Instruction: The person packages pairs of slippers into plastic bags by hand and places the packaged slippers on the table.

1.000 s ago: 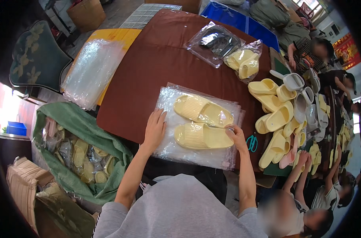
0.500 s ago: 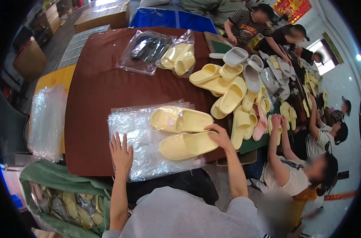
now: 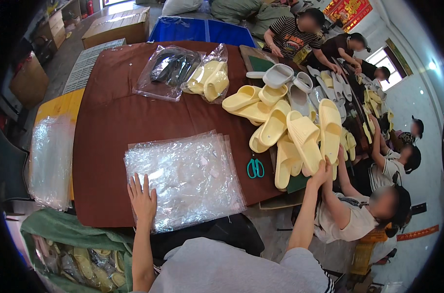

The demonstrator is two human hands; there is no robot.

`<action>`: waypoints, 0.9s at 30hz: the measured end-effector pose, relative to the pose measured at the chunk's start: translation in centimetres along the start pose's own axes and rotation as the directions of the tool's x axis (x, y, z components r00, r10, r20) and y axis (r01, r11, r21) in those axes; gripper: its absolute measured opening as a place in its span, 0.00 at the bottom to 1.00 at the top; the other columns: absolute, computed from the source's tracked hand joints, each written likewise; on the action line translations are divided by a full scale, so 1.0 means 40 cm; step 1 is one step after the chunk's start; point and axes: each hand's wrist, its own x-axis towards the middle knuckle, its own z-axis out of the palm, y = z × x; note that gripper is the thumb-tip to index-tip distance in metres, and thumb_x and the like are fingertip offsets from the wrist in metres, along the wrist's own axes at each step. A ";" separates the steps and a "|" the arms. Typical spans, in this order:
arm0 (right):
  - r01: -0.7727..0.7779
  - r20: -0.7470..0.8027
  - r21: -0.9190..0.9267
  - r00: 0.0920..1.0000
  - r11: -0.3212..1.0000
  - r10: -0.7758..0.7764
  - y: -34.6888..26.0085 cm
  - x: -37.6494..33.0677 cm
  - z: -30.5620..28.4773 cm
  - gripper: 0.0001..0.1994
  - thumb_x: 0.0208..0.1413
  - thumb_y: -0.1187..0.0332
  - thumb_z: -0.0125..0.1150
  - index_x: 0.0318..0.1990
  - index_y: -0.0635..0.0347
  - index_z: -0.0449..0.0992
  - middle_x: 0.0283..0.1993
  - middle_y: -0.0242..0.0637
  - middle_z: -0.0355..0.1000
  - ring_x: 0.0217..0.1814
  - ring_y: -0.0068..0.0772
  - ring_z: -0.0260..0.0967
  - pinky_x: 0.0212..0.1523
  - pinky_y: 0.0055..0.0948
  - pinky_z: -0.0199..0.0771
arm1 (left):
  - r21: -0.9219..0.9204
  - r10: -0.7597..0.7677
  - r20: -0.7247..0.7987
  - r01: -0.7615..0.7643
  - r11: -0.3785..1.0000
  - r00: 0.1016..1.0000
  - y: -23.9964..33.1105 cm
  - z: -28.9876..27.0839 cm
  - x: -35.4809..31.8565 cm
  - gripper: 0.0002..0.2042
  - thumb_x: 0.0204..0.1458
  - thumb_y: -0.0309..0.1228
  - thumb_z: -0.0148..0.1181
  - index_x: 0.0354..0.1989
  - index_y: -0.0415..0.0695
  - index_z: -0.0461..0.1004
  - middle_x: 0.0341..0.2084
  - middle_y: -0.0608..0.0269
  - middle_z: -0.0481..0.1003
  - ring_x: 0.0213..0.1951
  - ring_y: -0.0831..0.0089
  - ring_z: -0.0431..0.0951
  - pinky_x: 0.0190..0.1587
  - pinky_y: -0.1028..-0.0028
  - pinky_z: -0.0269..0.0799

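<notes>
My left hand (image 3: 143, 201) lies flat with its fingers apart on the lower left part of a stack of clear plastic bags (image 3: 192, 180). Reaching out to the right, my right hand (image 3: 320, 172) grips the near ends of a pair of yellow slide slippers (image 3: 304, 139), which stand out over a heap of loose slippers. Beneath and behind them are more yellow slippers (image 3: 274, 123) and some grey ones (image 3: 278, 75). Teal-handled scissors (image 3: 255, 168) lie on the brown cloth between the bags and the heap.
Bagged yellow slippers (image 3: 208, 78) and a bagged dark item (image 3: 170, 68) lie at the far side of the brown table (image 3: 105, 132). More clear bags (image 3: 51, 163) sit at the left. A green sack (image 3: 46, 222) holds packed slippers. Several co-workers (image 3: 341, 212) line the right side.
My right hand has carried the yellow slippers from the bag stack rightward to the heap. The stack's top and the scissors now show. My left hand stays on the bags.
</notes>
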 end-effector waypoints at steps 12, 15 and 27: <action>-0.038 0.315 -0.302 0.939 0.953 0.138 0.149 0.345 0.461 0.26 0.57 0.65 0.58 0.63 0.62 0.69 0.57 0.43 0.71 0.49 0.35 0.72 0.46 0.30 0.74 | 0.016 -0.007 -0.022 0.007 1.000 1.000 -0.014 0.005 -0.019 0.30 0.58 0.39 0.54 0.70 0.48 0.59 0.71 0.45 0.51 0.71 0.47 0.50 0.72 0.50 0.41; 0.222 0.295 -0.227 0.944 0.948 -0.150 0.104 0.490 0.410 0.31 0.56 0.61 0.62 0.64 0.69 0.64 0.59 0.55 0.68 0.58 0.49 0.69 0.59 0.40 0.68 | -0.057 0.044 -0.045 -0.047 0.997 0.998 0.031 0.020 0.039 0.29 0.58 0.40 0.54 0.69 0.49 0.60 0.71 0.46 0.52 0.71 0.47 0.51 0.72 0.50 0.43; 0.665 0.976 0.203 -0.080 0.719 -0.201 -0.092 -0.757 0.457 0.25 0.53 0.65 0.64 0.61 0.50 0.71 0.73 0.46 0.52 0.77 0.54 0.43 0.72 0.59 0.41 | -0.042 0.065 -0.017 -0.066 0.997 0.998 0.017 -0.037 0.005 0.32 0.53 0.45 0.60 0.66 0.48 0.64 0.70 0.47 0.52 0.73 0.44 0.44 0.69 0.36 0.33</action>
